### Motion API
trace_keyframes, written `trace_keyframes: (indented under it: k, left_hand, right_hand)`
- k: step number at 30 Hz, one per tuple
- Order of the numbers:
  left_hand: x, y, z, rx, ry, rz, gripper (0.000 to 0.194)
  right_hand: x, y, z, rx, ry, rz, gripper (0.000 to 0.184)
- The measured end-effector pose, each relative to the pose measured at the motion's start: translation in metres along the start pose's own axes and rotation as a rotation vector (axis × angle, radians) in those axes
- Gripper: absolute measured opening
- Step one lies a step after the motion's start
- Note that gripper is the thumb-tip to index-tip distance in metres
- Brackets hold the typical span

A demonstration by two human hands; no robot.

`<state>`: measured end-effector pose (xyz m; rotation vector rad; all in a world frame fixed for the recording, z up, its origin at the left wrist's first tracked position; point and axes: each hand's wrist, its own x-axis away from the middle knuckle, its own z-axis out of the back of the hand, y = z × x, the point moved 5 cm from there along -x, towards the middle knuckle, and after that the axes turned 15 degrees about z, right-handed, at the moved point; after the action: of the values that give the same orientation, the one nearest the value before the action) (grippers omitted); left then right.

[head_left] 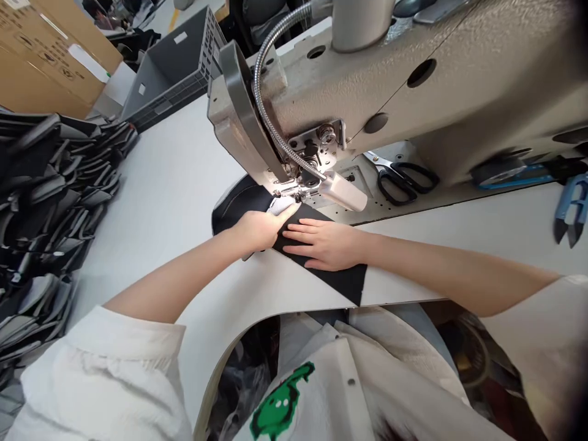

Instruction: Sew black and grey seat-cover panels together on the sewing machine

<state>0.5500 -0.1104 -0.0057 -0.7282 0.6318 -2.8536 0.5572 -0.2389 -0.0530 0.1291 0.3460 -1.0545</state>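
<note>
A piece of black fabric (pixel 342 283) lies on the white table under the presser foot area of a sewing machine (pixel 301 184). My left hand (pixel 258 231) is closed on the fabric's left part, its index finger stretched toward the needle beside a light grey strip (pixel 281 205). Its other fingertips are hidden. Flat on the black fabric just right of it rests my right hand (pixel 328 245), fingers spread. The fabric's curved left end (pixel 239 205) shows a stitched line. A lit lamp (pixel 343 191) on a flexible metal neck shines at the needle, whose tip I cannot make out.
Black-handled scissors (pixel 404 180) lie under the machine arm. Blue thread snips (pixel 571 211) are at the right. Stacked dark fabric pieces (pixel 50 202) line the left side. A grey plastic crate (pixel 172 76) and a cardboard box (pixel 55 55) stand behind. The table's front edge curves inward.
</note>
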Motion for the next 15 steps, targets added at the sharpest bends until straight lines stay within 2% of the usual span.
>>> trace_keyframes:
  k: [3,6,8,12,15]
  left_hand:
    - [-0.004,0.001,0.01,0.103,-0.176,-0.01,0.083]
    - [-0.008,0.005,0.018,0.236,-0.344,0.055,0.083]
    - [-0.009,0.007,0.019,0.33,-0.439,0.125,0.084]
    - [-0.006,0.011,0.01,0.492,-0.581,0.184,0.084]
    - [-0.004,0.014,0.007,0.62,-0.544,0.169,0.083]
  right_hand:
    - [-0.027,0.003,-0.011,-0.025,-0.02,-0.193,0.068]
    - [-0.064,0.0,-0.026,-0.089,-0.045,-0.415,0.067]
    - [-0.082,-0.004,-0.039,-0.184,-0.061,-0.502,0.066]
    - [-0.1,-0.008,-0.056,-0.39,-0.055,-0.546,0.065]
    - [-0.109,-0.01,-0.058,-0.459,-0.053,-0.532,0.058]
